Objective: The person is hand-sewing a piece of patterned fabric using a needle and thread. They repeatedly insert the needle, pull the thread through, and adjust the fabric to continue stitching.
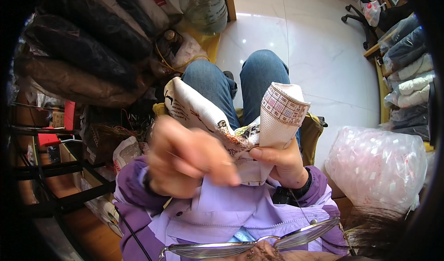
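A white cross-stitch fabric [282, 106] with a printed grid, dark stitched figures and a tangle of coloured threads lies bunched over my lap. My right hand [283, 161] grips its right part, thumb lying across the front below the stitching. My left hand [189, 159] is smeared by motion in front of the fabric's lower left, its fingers bent; whether anything sits between them is too blurred to tell. Under the fabric are my jeans-covered knees [263, 66], and a pair of glasses [208, 248] shows at the bottom edge.
Bagged garments [83, 48] and a large water jug [203, 6] crowd the upper left, above black shelving [64, 196]. More bagged clothing [409, 76] lines the right, with a big translucent bag [372, 164] nearer me. A wheeled chair [360, 15] stands at the upper right on tiled floor [314, 39].
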`<state>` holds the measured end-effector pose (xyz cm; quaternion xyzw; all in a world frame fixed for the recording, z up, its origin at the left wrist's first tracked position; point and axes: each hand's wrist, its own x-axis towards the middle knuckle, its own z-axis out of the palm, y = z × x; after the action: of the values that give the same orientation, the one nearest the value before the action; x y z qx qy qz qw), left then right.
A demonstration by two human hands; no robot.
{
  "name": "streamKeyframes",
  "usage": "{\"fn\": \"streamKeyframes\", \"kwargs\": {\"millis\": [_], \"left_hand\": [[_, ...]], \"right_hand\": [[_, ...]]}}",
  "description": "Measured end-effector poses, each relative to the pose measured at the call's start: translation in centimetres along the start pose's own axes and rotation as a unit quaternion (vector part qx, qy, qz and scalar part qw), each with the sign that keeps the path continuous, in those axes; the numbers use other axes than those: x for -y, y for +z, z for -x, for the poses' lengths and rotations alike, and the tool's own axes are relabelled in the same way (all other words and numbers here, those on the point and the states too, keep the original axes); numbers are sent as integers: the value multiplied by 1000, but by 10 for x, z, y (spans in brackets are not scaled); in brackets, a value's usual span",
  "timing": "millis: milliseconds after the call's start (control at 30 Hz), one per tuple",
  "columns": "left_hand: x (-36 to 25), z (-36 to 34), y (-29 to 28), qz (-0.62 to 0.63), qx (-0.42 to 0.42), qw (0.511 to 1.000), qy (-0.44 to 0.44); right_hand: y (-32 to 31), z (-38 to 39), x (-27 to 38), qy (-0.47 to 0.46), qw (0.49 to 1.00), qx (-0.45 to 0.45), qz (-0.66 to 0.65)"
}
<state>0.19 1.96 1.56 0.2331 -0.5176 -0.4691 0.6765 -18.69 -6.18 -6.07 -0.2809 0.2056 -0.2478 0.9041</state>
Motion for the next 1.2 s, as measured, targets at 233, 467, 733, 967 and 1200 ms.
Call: {"fn": "streamKeyframes", "kwargs": {"millis": [233, 467, 733, 967, 1200], "left_hand": [[-67, 3, -41, 61, -191, 956, 216], [-32, 15, -49, -236, -262, 905, 239], [-6, 12, -12, -595, -1, 789, 154], [7, 12, 3, -678, 96, 715, 140], [9, 17, 4, -685, 85, 712, 128]], "right_hand": [[1, 1, 0, -8, 1000, 13, -4], [0, 3, 0, -23, 1000, -16, 9], [0, 4, -3, -31, 999, -8, -2], [-1, 4, -3, -22, 1000, -6, 3], [-2, 5, -3, -18, 1000, -11, 1]]}}
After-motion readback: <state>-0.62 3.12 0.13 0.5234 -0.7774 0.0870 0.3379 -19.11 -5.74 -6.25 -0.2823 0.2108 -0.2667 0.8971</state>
